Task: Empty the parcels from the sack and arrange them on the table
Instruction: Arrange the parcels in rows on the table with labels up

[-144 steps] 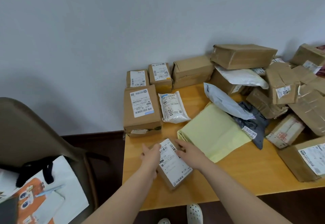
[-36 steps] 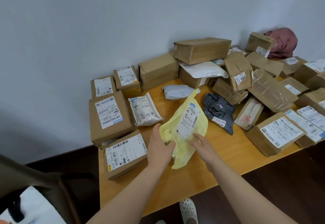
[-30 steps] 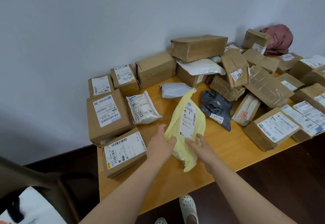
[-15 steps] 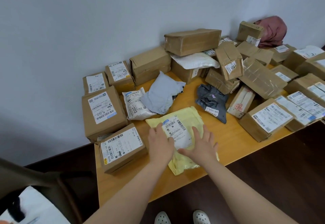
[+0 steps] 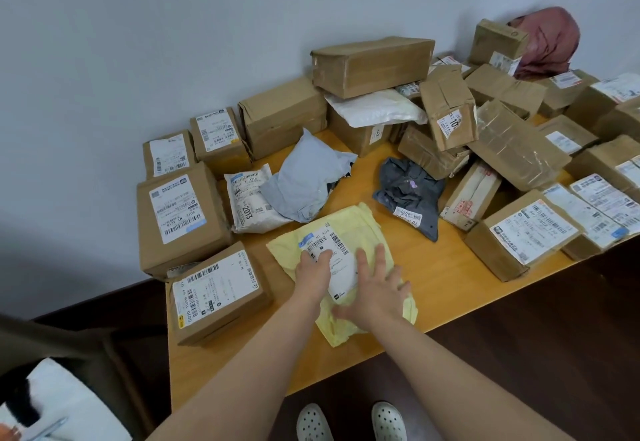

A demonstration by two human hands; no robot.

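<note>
Against a pale wall, the bench is crowded with cardboard boxes. Near its front edge, a crumpled yellow bag, white barcode label upward, is pressed by the left hand and right hand, fingers straight.

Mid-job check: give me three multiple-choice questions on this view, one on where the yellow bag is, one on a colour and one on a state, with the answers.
1. Where is the yellow bag?
A) on the table, near its front edge
B) on a shelf
C) in a drawer

2. What colour is the crumpled bag just right of it?
A) red
B) dark grey
C) green

3. What are the left hand and right hand doing?
A) both lifting the yellow bag
B) both clear of it
C) both resting on it as it lies flat

Answers:
1 A, it lies on the wood in front of the person.
2 B, its plastic is dark grey.
3 C, both hands lie palm-down on the bag.
</note>
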